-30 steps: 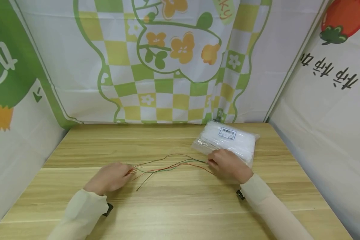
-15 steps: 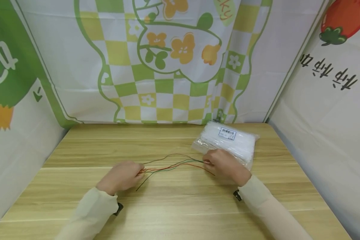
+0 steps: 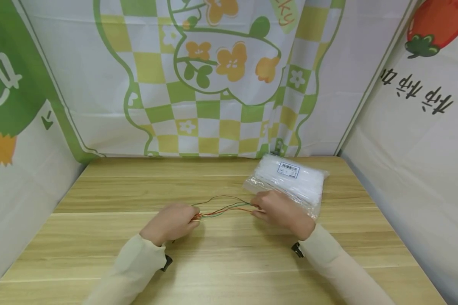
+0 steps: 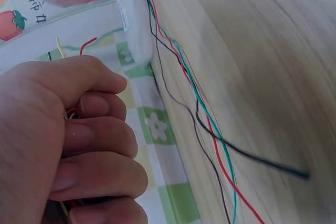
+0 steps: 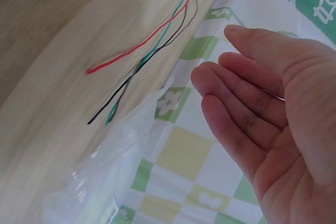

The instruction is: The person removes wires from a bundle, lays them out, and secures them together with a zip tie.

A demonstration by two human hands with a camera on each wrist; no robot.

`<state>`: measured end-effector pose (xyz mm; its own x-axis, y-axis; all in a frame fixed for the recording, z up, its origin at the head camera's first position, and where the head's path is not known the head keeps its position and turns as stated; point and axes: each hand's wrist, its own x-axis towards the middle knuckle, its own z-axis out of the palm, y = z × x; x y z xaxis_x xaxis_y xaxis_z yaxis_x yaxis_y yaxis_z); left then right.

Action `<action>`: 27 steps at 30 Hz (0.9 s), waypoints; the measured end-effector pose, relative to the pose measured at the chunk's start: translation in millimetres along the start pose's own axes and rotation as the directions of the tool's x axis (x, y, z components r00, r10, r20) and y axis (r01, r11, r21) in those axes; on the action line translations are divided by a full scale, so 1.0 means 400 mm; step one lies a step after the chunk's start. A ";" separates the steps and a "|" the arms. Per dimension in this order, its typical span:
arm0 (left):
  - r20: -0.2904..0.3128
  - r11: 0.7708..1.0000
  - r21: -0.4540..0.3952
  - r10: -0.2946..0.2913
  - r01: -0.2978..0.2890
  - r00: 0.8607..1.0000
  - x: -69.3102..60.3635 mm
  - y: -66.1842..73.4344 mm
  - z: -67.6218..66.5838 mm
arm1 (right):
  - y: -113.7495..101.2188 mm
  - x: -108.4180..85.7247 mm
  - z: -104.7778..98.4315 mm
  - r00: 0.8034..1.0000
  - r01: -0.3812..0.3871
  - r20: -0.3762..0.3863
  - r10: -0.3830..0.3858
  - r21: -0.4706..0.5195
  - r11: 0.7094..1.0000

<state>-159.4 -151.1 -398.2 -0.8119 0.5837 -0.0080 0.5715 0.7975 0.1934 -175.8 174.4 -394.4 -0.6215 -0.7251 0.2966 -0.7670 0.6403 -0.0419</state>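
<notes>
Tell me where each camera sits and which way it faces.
Head: worn on the head, looking forward and down at the table; left hand, right hand and sleeves show.
Left wrist: worn there, looking past the left hand, gripping wire bundle; the right hand also shows.
Right wrist: worn there, looking past the right hand, holding nothing, toward loose wires.
Both wrist views share the loose wires, bag and checkered cloth.

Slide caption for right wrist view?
Right hand, open and empty, near coloured wires on a wooden tabletop, plastic bag at lower left.
</notes>
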 end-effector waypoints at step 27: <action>-0.019 0.988 -0.073 0.134 -0.135 0.991 0.076 0.094 0.016 | -0.094 0.065 -0.013 0.991 0.134 0.023 -0.135 0.036 0.990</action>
<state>-161.7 -102.6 -397.6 -0.7303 0.6822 0.0368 0.6655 0.6981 0.2642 -162.3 132.8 -380.3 -0.5162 -0.8103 0.2775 -0.8485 0.5280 -0.0365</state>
